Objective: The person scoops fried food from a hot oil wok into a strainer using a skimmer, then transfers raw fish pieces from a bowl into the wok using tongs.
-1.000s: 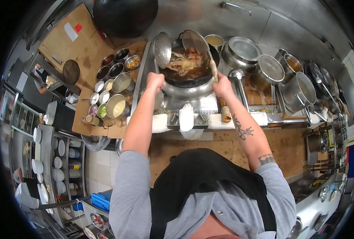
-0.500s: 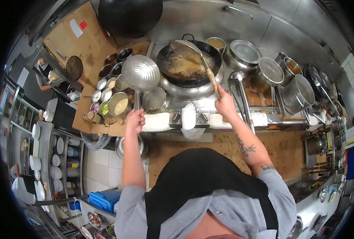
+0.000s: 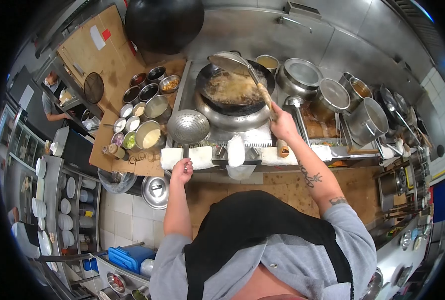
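Fingers of the left hand (image 3: 182, 171) are curled closed around the slim metal handle of a perforated ladle (image 3: 188, 126), near the middle of the frame and left of the wok (image 3: 269, 79). The right hand (image 3: 284, 125) is closed too, wrapped around the lower end of the wooden handle (image 3: 264, 93) of a strainer (image 3: 229, 64), whose round head is tilted over the back of the wok, upper centre of the frame.

Both tools look stiff and fairly light for their size, though a wide head at the end of a long handle should pull downward once loaded. The far end of each handle, well away from the heat, seems the right place to hold; the wood likely grips better and stays cooler, while the bare metal could turn slippery with oil. The wok looks heavy and very hot, no part to touch bare-handed.

The ladle's head is a dull silver bowl dotted with small holes. The strainer's head is shallow and grey, its handle tan. The wok is black and sits on a metal ring (image 3: 230, 121), with pale, frothy, golden-brown liquid (image 3: 232, 88) bubbling inside; whatever lies under the froth cannot be made out. White towels (image 3: 200, 156) line the counter's near edge, just in front of the ladle.
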### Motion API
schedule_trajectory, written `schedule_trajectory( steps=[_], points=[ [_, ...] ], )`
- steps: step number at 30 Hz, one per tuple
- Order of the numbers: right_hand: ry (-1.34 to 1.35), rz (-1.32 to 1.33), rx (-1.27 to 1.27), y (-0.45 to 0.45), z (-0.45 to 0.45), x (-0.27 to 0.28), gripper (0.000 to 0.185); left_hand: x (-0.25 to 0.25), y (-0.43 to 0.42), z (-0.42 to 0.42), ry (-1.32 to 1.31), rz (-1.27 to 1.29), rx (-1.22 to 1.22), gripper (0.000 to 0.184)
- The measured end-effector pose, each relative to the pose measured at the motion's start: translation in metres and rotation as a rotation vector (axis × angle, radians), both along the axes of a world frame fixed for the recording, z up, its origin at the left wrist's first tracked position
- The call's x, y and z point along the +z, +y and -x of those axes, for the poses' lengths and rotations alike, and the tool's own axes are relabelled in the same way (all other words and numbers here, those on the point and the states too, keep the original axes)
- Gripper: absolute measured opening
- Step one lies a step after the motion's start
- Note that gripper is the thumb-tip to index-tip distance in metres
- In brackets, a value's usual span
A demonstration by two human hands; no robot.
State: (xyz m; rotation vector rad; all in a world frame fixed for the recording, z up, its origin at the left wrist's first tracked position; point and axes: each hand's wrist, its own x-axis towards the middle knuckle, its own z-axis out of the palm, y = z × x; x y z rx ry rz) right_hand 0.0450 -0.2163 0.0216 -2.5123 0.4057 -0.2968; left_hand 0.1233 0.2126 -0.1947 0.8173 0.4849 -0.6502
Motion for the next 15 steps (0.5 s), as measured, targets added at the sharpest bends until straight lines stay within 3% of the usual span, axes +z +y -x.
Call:
schedule_trajectory(
  steps=[7,15],
  points=[
    [-0.058,-0.057,0.027,-0.016,-0.017,-0.013,0.063,-0.018,0.010,0.013,0.059,-0.288,0.004,0.025],
    [-0.063,0.154,-0.102,-0.017,-0.039,-0.022,0.075,-0.022,0.047,0.063,0.024,-0.173,0.032,0.039]
  ],
)
